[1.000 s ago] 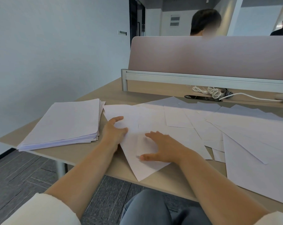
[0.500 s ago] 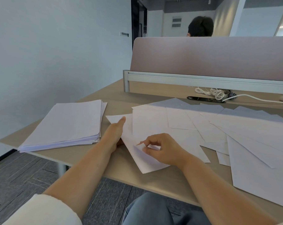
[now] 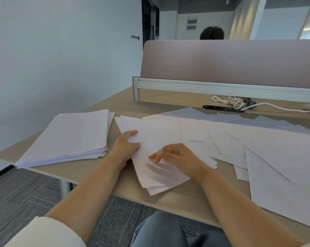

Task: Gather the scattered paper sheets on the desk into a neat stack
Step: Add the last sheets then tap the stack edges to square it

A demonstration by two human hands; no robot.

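In the middle of the frame, both hands work on a small bundle of sheets (image 3: 150,168) at the near edge of the desk (image 3: 186,198). The left hand (image 3: 126,146) lies along the bundle's left edge, thumb on top of the paper and the other fingers apparently tucked beneath, so it is closed on the sheets; it probably acts as a stop against which the edges can be squared. The right hand (image 3: 177,158) rests on the top sheet with its fingers (image 3: 155,156) loosely curled, pointing left and blurred; whether they pinch a sheet or only press on it I cannot tell. The paper runs under both palms and its lower corner juts past the desk edge toward the bottom of the frame, likely pulled close so it is easy to lift.

At the left of the frame sits a thick stack (image 3: 68,136), fairly square but with slightly fanned edges, just beside the left hand and not touching it. It looks like the destination for the bundle. Across the right half, loose sheets (image 3: 257,143) overlap at many angles, so much of the gathering seems yet to be done. A divider panel (image 3: 230,63) and a tangle of white cable (image 3: 234,101) stand at the upper right.
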